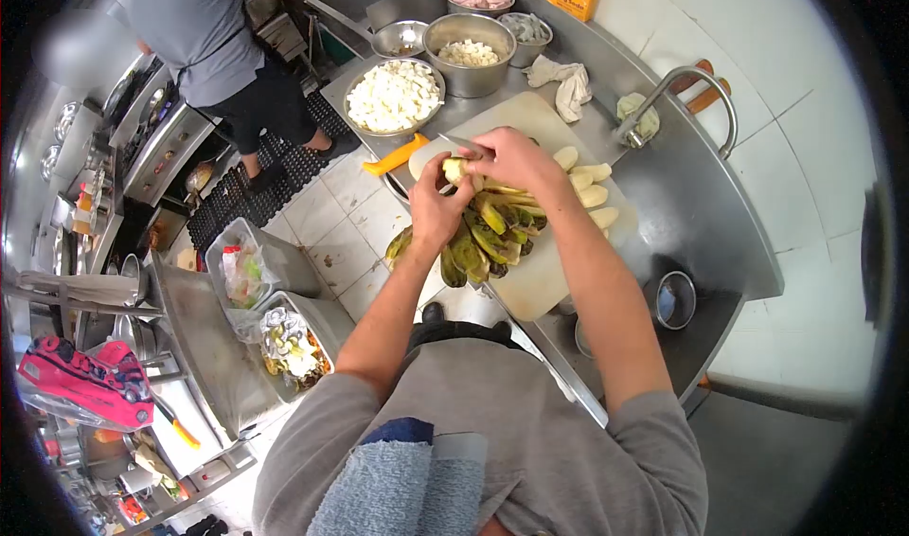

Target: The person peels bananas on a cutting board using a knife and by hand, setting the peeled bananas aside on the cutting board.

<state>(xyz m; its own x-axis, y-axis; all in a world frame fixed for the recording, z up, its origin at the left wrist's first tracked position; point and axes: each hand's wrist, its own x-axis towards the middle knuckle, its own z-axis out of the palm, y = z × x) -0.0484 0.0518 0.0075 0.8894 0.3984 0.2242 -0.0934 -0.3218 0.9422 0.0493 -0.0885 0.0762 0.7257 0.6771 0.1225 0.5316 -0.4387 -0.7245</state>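
Note:
My left hand [438, 205] is closed round a pale, partly peeled plantain [454, 170], its end showing between the fingers. My right hand [517, 164] grips a small knife [462, 143]; its blade points left above the plantain, and its handle is hidden in the fingers. Below both hands lies a heap of green and brown plantain peels [483, 242], partly on the white cutting board [530, 294] and hanging past its near left edge. Peeled plantains [593, 195] rest on the board to the right, beside my right forearm.
A bowl of white chunks [394, 98], a deep pot [469, 53] and smaller bowls stand behind the board. An orange handle [396, 155] sits at the counter's left edge. A faucet [729, 110] rises at right. Bins [312, 323] stand left; a person [218, 53] is beyond.

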